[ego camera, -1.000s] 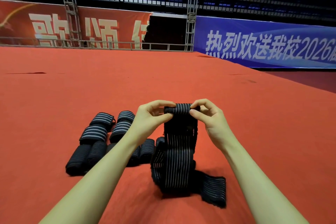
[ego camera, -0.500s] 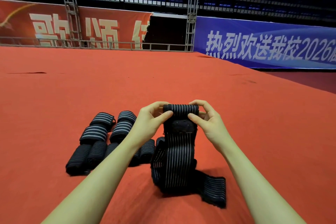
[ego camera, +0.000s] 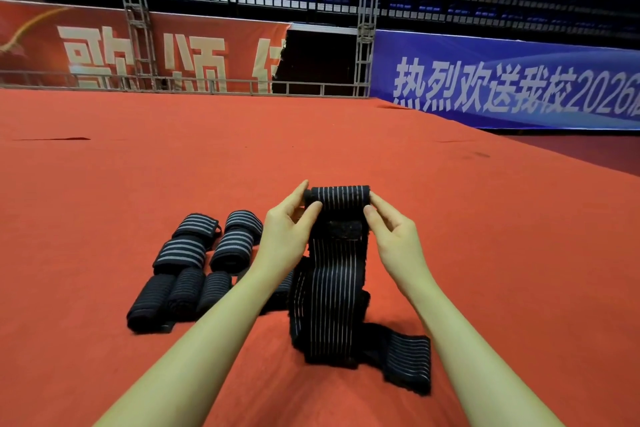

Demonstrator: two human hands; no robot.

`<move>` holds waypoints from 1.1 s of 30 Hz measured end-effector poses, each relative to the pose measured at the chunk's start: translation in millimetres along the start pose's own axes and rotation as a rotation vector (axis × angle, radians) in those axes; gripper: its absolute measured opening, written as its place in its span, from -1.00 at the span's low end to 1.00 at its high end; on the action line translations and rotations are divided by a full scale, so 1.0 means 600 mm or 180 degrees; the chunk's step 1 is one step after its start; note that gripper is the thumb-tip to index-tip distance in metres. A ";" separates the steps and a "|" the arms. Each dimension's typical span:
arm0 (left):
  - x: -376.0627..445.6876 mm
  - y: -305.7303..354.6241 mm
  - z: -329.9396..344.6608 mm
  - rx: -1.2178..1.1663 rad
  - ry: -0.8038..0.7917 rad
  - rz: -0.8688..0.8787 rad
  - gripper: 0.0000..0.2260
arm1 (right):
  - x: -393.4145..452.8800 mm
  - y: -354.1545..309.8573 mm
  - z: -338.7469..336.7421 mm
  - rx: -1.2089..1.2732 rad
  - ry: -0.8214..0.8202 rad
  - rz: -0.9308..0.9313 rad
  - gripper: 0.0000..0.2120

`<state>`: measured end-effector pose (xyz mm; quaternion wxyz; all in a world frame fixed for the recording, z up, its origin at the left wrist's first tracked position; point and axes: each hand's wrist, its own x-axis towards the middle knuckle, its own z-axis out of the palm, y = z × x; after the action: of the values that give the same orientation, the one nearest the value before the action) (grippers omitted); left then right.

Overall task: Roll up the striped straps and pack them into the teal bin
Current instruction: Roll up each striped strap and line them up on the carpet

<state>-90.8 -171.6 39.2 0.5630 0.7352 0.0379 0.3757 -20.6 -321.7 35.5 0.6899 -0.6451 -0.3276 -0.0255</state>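
The left hand [ego camera: 289,232] and right hand [ego camera: 394,239] pinch the two ends of a small roll on the striped strap [ego camera: 334,288], which hangs below them onto the red carpet [ego camera: 346,149]; rolled straps [ego camera: 194,260] lie left of the left hand

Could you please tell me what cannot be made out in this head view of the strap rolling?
- Teal bin: not in the head view at all.
- Rolled straps: their count is unsure, since the left forearm covers some.
- Strap being rolled: its loose tail bunches on the red carpet, hiding its length.
- Blue banner: text cut off by the right edge.
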 end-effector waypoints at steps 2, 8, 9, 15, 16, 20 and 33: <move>0.000 -0.001 0.002 0.0188 -0.0075 0.0038 -0.56 | 0.002 0.009 0.000 -0.0229 0.0021 -0.0005 -0.73; -0.004 0.002 -0.003 0.0210 -0.0153 0.0007 -0.62 | -0.003 0.006 0.009 -0.0010 -0.0114 -0.0037 -0.69; -0.004 0.003 -0.005 0.0155 -0.0136 0.0049 -0.67 | -0.004 0.004 0.008 0.0104 -0.0129 -0.0010 -0.70; -0.007 0.006 -0.017 -0.0120 -0.0160 0.0095 -0.75 | 0.007 0.000 0.003 0.0343 -0.0040 0.0276 -0.77; -0.006 0.005 -0.018 -0.0182 -0.0195 0.0041 -0.74 | 0.009 -0.002 0.002 0.0366 -0.0062 0.0269 -0.77; -0.007 -0.002 -0.022 -0.0374 -0.0300 -0.0098 -0.67 | 0.013 0.000 -0.006 0.0420 -0.0069 0.0269 -0.89; -0.002 -0.016 -0.014 0.0186 -0.0289 -0.0123 -0.76 | 0.011 0.008 -0.008 0.0608 -0.0053 0.0239 -0.74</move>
<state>-93.2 -162.3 31.1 0.5495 0.7668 0.0374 0.3297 -11.4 -323.0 34.7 0.7460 -0.5884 -0.3098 0.0371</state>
